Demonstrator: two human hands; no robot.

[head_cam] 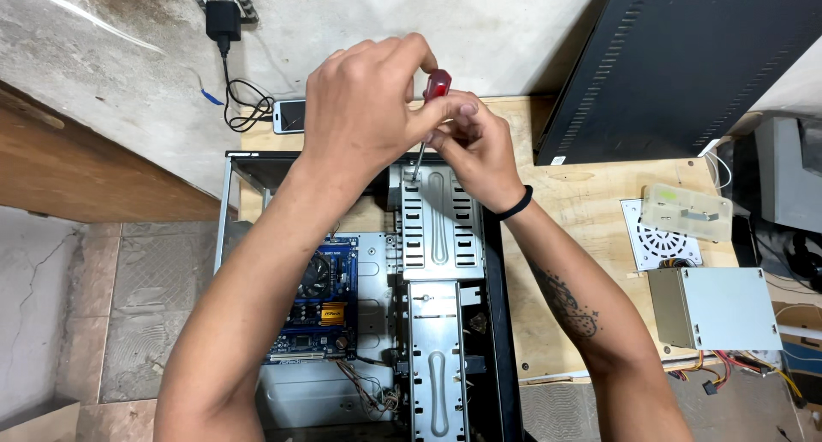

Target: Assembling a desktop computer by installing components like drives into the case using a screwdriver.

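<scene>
**Drive cage screw under the driver**

A pale wooden workbench [599, 211] is set against a bare concrete wall. On it lies the open black computer case [501, 322]. At the case's far end, a red-handled screwdriver [437, 86] is clamped by the left hand [364, 108] and steadied by the closed right hand [479, 146], its tip on the grey metal drive cage [438, 228]. Judged: a screw is being worked; steady downward pressure is required next.

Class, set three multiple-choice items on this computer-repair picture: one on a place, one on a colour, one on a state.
1. Where does the grey metal power supply box sit?
A. inside the case
B. on the wooden bench, right of the case
C. on the floor

2. What colour is the screwdriver handle?
A. red
B. yellow
C. green

3. The black computer case is
A. closed
B. open
C. wrapped

Key: 1 B, it rests on the bench beside the case. 2 A, red shows between the left hand and right hand. 3 B, the blue motherboard lies exposed.
</scene>
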